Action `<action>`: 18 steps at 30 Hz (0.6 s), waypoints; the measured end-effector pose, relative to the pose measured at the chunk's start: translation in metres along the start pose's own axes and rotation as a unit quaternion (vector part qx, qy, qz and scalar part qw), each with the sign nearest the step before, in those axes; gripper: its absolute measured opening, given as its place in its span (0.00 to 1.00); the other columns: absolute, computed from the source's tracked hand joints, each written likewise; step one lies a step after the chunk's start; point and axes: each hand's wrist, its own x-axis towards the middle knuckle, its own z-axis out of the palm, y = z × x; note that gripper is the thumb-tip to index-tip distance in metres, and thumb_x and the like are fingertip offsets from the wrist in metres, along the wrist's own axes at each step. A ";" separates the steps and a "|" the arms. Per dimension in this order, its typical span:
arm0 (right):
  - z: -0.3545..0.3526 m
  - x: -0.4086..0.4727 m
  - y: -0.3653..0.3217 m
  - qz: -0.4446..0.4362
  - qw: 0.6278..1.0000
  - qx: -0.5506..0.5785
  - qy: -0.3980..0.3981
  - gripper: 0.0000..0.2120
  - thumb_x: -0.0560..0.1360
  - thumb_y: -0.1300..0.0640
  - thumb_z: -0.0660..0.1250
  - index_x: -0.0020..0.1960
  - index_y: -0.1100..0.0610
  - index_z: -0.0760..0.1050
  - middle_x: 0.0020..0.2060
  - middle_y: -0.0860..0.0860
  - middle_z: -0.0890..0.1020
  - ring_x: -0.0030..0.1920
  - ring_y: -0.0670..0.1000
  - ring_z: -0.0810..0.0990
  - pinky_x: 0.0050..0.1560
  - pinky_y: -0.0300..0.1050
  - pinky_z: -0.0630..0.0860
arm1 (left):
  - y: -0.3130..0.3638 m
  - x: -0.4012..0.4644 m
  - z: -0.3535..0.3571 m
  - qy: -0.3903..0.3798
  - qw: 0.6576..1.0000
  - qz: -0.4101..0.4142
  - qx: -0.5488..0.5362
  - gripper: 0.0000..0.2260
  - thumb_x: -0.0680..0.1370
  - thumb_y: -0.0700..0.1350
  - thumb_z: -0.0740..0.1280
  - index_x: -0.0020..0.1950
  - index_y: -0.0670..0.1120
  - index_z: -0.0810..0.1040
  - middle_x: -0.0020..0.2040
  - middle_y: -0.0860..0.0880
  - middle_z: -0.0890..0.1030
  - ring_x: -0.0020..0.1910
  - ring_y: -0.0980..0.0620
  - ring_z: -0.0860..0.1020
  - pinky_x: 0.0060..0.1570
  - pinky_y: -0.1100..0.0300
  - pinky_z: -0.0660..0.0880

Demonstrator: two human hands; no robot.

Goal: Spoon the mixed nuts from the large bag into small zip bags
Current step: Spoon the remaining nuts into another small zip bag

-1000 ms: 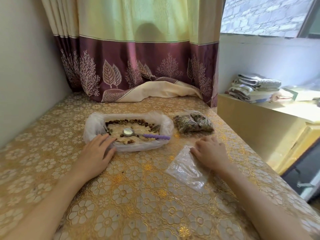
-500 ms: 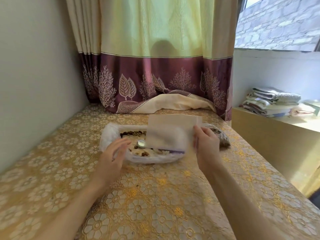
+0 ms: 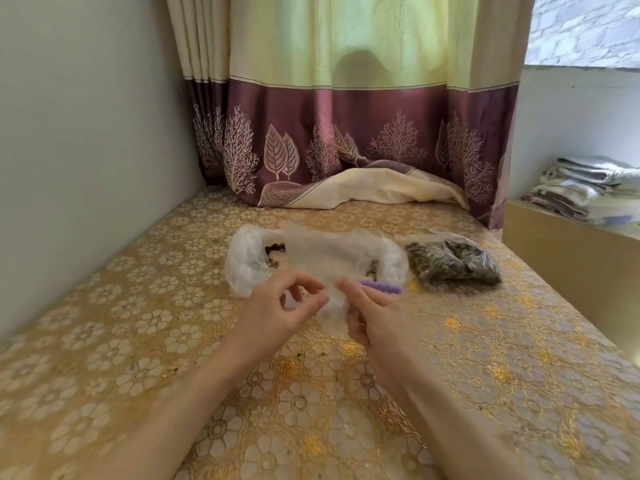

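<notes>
An empty clear small zip bag hangs upright in the air in front of me, blurred. My left hand pinches its lower edge with thumb and fingers. My right hand grips the same edge from the right. Behind it lies the large white plastic bag, rolled open, with mixed nuts inside, mostly hidden by the small bag. The purple handle of a spoon shows just past my right fingers; its bowl is hidden. Filled small bags of nuts lie to the right.
A gold floral cloth covers the table. A wall runs along the left and a purple and cream curtain hangs at the back. To the right stands a yellow shelf with folded cloths.
My right hand lifted the empty zip bag off the table and brought it in front of the large bag. My left hand left the large bag's rim and took hold of the small bag.
</notes>
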 end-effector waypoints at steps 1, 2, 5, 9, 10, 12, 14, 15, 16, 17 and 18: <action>-0.001 0.000 0.001 0.004 1.000 0.007 -0.001 0.09 0.72 0.57 0.71 0.33 0.55 0.83 0.24 0.49 0.74 0.22 0.44 0.68 0.21 0.34 0.62 | 0.000 -0.001 0.001 -0.001 1.000 -0.001 0.002 0.05 0.72 0.52 0.70 0.45 0.57 0.76 0.43 0.57 0.78 0.42 0.57 0.74 0.39 0.68 0.70; 0.000 0.001 0.000 0.011 1.000 0.019 0.000 0.07 0.70 0.57 0.72 0.34 0.56 0.84 0.27 0.51 0.78 0.24 0.45 0.72 0.22 0.34 0.66 | -0.001 -0.002 0.002 0.001 1.000 0.002 0.007 0.06 0.71 0.52 0.70 0.46 0.56 0.76 0.43 0.57 0.78 0.42 0.57 0.74 0.41 0.69 0.70; -0.001 0.003 0.002 0.026 0.998 0.058 -0.026 0.07 0.65 0.54 0.71 0.36 0.57 0.85 0.34 0.55 0.83 0.32 0.47 0.81 0.32 0.34 0.76 | 0.000 -0.003 0.000 0.016 0.999 0.023 0.028 0.10 0.70 0.56 0.69 0.46 0.53 0.75 0.43 0.56 0.77 0.43 0.57 0.74 0.43 0.70 0.70; -0.004 0.006 0.004 0.033 0.994 0.090 -0.057 0.08 0.65 0.56 0.69 0.37 0.58 0.85 0.36 0.55 0.85 0.36 0.48 0.83 0.38 0.35 0.78 | 0.004 -0.002 0.000 0.004 0.990 0.099 0.104 0.12 0.71 0.57 0.66 0.48 0.51 0.77 0.44 0.57 0.77 0.43 0.59 0.73 0.45 0.72 0.68; -0.004 0.007 0.004 0.033 0.993 0.097 -0.064 0.08 0.66 0.57 0.69 0.38 0.59 0.85 0.36 0.56 0.85 0.37 0.48 0.83 0.38 0.35 0.79 | 0.005 -0.002 0.000 -0.004 0.986 0.112 0.125 0.13 0.72 0.57 0.66 0.50 0.50 0.78 0.44 0.57 0.77 0.44 0.61 0.73 0.47 0.72 0.68; -0.005 0.007 0.005 0.031 0.993 0.093 -0.070 0.08 0.67 0.57 0.68 0.39 0.60 0.85 0.36 0.57 0.84 0.37 0.49 0.83 0.39 0.36 0.79 | 0.005 -0.002 0.001 -0.015 0.980 0.123 0.154 0.15 0.72 0.56 0.66 0.52 0.48 0.78 0.46 0.55 0.77 0.45 0.62 0.71 0.49 0.71 0.68; -0.006 0.008 0.007 0.027 0.997 0.049 -0.061 0.09 0.66 0.55 0.69 0.38 0.58 0.85 0.35 0.55 0.84 0.37 0.49 0.81 0.39 0.36 0.78 | 0.005 -0.003 0.001 -0.015 0.978 0.122 0.166 0.15 0.72 0.54 0.67 0.54 0.48 0.77 0.46 0.54 0.77 0.45 0.64 0.71 0.50 0.72 0.67; -0.006 0.008 0.008 0.025 0.998 0.020 -0.052 0.09 0.65 0.53 0.69 0.37 0.57 0.85 0.34 0.54 0.83 0.36 0.49 0.79 0.38 0.37 0.75 | 0.005 -0.004 0.000 -0.012 0.978 0.121 0.168 0.14 0.72 0.52 0.68 0.55 0.47 0.77 0.46 0.54 0.77 0.45 0.66 0.70 0.50 0.72 0.67; -0.006 0.008 0.009 0.024 0.999 -0.002 -0.044 0.09 0.65 0.52 0.69 0.37 0.58 0.84 0.32 0.53 0.82 0.35 0.48 0.77 0.37 0.37 0.73 | 0.005 -0.004 0.000 -0.009 0.978 0.123 0.168 0.13 0.73 0.50 0.69 0.55 0.47 0.77 0.45 0.54 0.78 0.45 0.67 0.70 0.51 0.72 0.66; -0.007 0.008 0.010 0.024 0.999 -0.017 -0.039 0.10 0.65 0.51 0.70 0.36 0.59 0.83 0.30 0.52 0.80 0.33 0.47 0.74 0.36 0.38 0.70 | 0.006 -0.004 0.000 -0.006 0.978 0.125 0.169 0.12 0.73 0.49 0.69 0.54 0.47 0.77 0.45 0.54 0.78 0.45 0.67 0.70 0.52 0.72 0.66; -0.007 0.008 0.010 0.024 0.999 -0.026 -0.035 0.12 0.64 0.50 0.70 0.36 0.60 0.82 0.29 0.51 0.78 0.31 0.46 0.72 0.35 0.38 0.69 | 0.006 -0.004 0.000 -0.005 0.977 0.126 0.171 0.11 0.73 0.48 0.69 0.53 0.47 0.77 0.44 0.54 0.78 0.44 0.66 0.71 0.52 0.71 0.67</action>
